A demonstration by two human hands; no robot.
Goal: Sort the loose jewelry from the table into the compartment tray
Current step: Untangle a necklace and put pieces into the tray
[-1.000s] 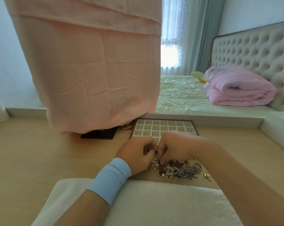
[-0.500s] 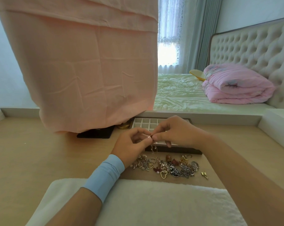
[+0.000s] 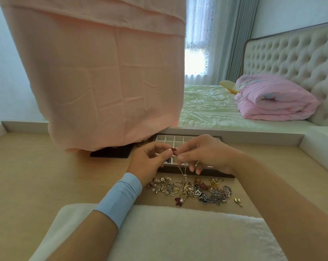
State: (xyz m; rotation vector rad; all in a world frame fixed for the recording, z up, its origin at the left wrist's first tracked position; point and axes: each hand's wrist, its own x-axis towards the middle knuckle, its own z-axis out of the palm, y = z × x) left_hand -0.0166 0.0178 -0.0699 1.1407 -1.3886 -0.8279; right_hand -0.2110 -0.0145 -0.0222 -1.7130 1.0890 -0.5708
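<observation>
A white fleece pad [image 3: 159,232] covers the counter's [image 3: 46,176] near edge. Just beyond, the loose jewelry pile [image 3: 193,189] lies before the compartment tray [image 3: 166,139]. Above its front rim, the left hand [image 3: 148,161] and right hand [image 3: 202,155] pinch 1 dark red bow pendant [image 3: 174,151], its chain dangling. Bare counter spreads either side; a pink cloth [image 3: 103,81] hangs far-left.

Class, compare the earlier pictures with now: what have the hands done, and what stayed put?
The left hand and right hand rose from the jewelry pile and now pinch a dark red bow piece above it, chain dangling. The pile and compartment tray stayed put.
</observation>
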